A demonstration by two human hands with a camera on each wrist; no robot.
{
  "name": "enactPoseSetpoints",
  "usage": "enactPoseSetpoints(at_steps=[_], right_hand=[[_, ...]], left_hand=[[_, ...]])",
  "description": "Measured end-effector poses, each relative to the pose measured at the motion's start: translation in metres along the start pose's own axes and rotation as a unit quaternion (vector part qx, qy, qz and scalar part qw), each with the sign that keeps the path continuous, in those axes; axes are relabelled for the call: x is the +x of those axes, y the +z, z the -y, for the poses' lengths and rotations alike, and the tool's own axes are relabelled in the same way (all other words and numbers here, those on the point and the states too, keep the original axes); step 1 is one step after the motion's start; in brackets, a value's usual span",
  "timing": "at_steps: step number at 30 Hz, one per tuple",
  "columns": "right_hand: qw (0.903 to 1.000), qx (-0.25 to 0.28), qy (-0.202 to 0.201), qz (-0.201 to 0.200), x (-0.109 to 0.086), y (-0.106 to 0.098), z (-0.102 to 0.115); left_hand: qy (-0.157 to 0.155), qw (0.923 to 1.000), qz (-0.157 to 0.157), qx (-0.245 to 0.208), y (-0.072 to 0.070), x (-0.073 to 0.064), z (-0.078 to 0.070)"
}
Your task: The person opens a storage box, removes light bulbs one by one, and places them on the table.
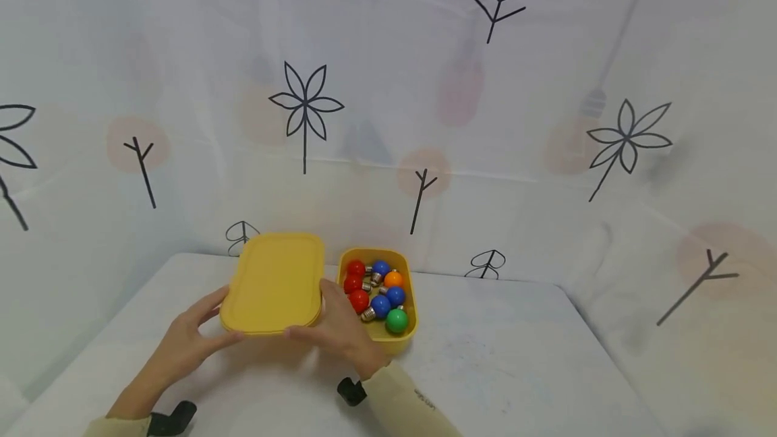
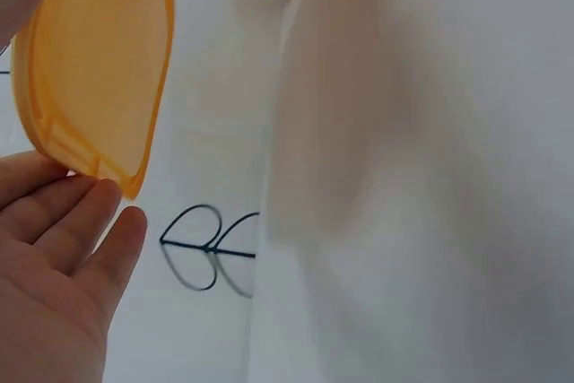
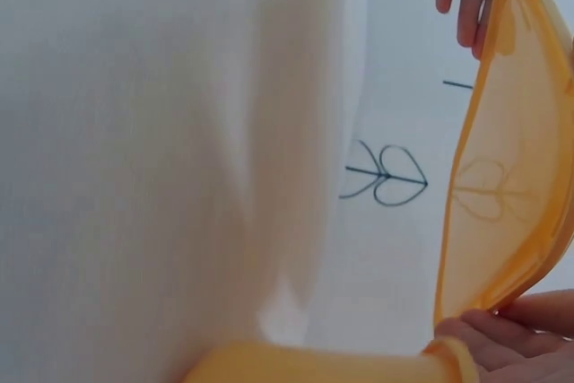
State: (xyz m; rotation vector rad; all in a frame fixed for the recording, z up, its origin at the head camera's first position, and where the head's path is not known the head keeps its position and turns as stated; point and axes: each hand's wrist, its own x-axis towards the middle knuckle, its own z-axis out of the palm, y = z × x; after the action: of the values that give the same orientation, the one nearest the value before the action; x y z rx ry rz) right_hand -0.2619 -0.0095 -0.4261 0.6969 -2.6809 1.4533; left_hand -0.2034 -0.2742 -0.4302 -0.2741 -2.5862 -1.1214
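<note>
We see a pale cloth backdrop filling the rear, printed with dark line-drawn plants, two of them whole six-petalled flowers, and soft pinkish discs. Before it stands one white table, its far edge close to the cloth. Above the table, left of centre, we find one yellow lid, held clear of the surface; in the right wrist view a printed plant shows through it. Just to its right, one yellow container with rounded corners rests uncovered on the table. Two hands grip the lid, each parted only by its edge: the left hand has the left side between thumb and fingers, while the right hand pinches the near right corner, passing in front of the container's left wall. We note a dark band at each wrist, beside cream sleeves. Smallest are eight bulbs inside the container, which we count as three red bulbs, three blue bulbs, one orange bulb and one green bulb.
</note>
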Motion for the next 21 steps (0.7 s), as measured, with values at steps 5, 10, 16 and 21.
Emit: enactPoseSetpoints(at_steps=[5, 10, 16, 21], right_hand=[[0.9998, 0.020, -0.002, -0.001, 0.004, 0.010, 0.005], [0.9997, 0.022, 0.009, -0.001, 0.006, 0.018, 0.010], [0.9989, 0.030, 0.037, -0.004, 0.008, 0.028, 0.012], [0.9959, 0.046, 0.078, -0.006, 0.010, 0.037, 0.012]], left_hand=[[0.003, 0.9999, 0.000, 0.014, -0.012, 0.000, 0.002], [-0.022, 0.9996, 0.015, 0.004, -0.020, -0.003, 0.002], [-0.021, 0.9996, 0.020, 0.005, -0.026, -0.004, 0.007], [-0.040, 0.9986, 0.035, 0.002, -0.028, -0.003, 0.014]])
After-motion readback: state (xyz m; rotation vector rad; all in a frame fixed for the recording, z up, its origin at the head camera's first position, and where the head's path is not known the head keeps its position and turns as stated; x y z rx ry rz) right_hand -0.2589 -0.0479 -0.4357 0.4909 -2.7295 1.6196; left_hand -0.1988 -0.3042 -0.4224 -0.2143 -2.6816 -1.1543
